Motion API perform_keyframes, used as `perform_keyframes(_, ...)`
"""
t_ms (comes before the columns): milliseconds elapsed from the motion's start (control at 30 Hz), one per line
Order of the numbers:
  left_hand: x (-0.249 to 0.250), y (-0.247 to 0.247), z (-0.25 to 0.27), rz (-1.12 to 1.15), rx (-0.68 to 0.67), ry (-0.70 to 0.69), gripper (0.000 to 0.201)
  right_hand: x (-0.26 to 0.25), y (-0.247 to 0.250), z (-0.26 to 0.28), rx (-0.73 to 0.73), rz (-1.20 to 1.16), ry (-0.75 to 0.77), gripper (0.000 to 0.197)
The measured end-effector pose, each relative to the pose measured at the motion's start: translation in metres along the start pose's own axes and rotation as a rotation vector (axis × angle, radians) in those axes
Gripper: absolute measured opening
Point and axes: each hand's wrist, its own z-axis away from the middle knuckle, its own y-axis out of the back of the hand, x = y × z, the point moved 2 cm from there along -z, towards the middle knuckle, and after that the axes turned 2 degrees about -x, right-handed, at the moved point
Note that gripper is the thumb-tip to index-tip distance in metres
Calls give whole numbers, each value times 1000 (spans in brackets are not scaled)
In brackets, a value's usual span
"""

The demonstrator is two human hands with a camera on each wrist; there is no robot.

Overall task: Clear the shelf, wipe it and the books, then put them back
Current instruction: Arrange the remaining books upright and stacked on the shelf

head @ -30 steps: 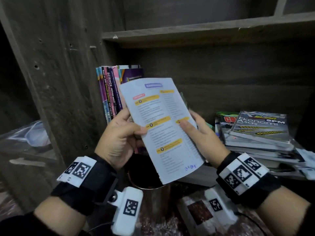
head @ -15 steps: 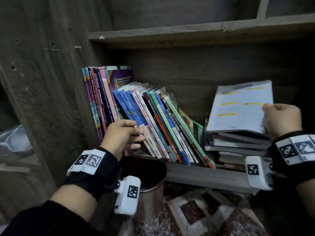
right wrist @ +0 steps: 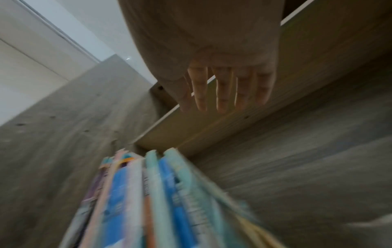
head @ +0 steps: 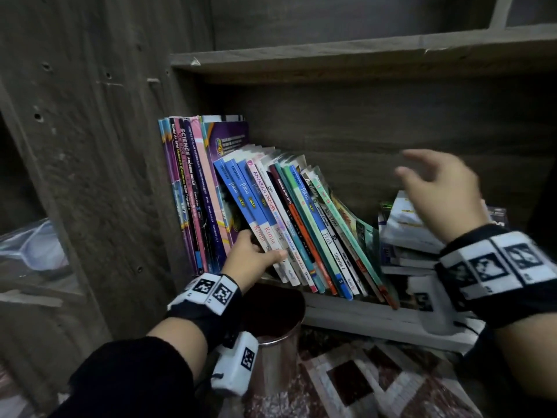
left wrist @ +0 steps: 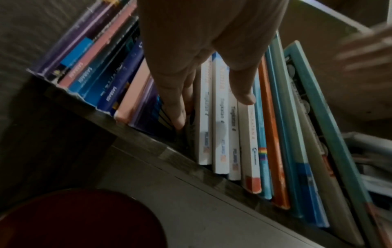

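Left hand [head: 251, 254] at lower centre grips the leaning blue Kimia books [head: 256, 212] — thumb across spines; right hand [head: 440, 188], upper right, hovers empty — fingers spread.

Black sleeve [head: 132, 378] covers the left forearm, and both wrists carry black straps with white blocks printed in square black-and-white codes: left band [head: 211, 292], right band [head: 497, 267]. A white camera box [head: 238, 360] (coded too) hangs under the left wrist.
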Motion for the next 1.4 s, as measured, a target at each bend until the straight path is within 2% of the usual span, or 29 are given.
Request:
perform_keyframes(67, -1, -5, -2, -34, 15, -42, 59, -41, -31, 3, -78, 25, 156, 36)
perform_keyframes(167, -5, -13, -6, 55, 36, -49, 67, -91, -79, -1, -220, 135, 359, 42)
perform_keyframes(233, -6, -16, -8, 95, 31, -60, 83, -117, -105, -7, -322, 230, 452, 48)
perform_keyframes(333, -11, -25, -13, 142, 32, -111, 118, -143, -138, -19, -465, 374, 512, 65)
perform_keyframes(400, -9, -31, -11, 119, 52, -147, 120, -150, -155, -24, -502, 484, 551, 70)
perform_keyframes(467, -4, -35, -7, 101, 84, -137, 108, -150, -165, -27, -494, 544, 573, 71)
perform_keyframes(633, -3, -43, -14, 118, 156, -58, 95, -142, -163, -27, -436, 490, 585, 68)
perform_keyframes(733, -2, -49, -20, 31, 230, -8, 75, -141, -161, -24, -387, 476, 562, 59)
perform_keyframes(800, -1, -51, -21, 1, 289, -12, 69, -141, -162, -22, -354, 485, 543, 58)
perform_keyframes(933, 3, -47, -20, -22, 324, -60, 72, -140, -162, -22, -317, 468, 514, 63)
perform_keyframes(1033, 5, -32, -18, -74, 276, -86, 74, -142, -162, -23, -306, 428, 456, 65)
perform_keyframes(1100, 6, -14, -16, -82, 250, -90, 85, -145, -161, -23, -289, 391, 426, 62)
perform_keyframes(1200, 4, 6, -13, -167, 219, -50, 102, -139, -149, -26, -331, 203, 399, 48)
perform_keyframes(1267, 5, 11, -11, -222, 207, -36, 98, -120, -135, -25, -338, -8, 349, 43)
perform_keyframes(1333, 7, 12, -12, -228, 182, -15, 95, -91, -116, -18, -238, -211, 273, 42)
perform_keyframes(1400, 10, 14, -14, -272, 123, 32, 98, -56, -103, -2, -155, -310, 174, 43)
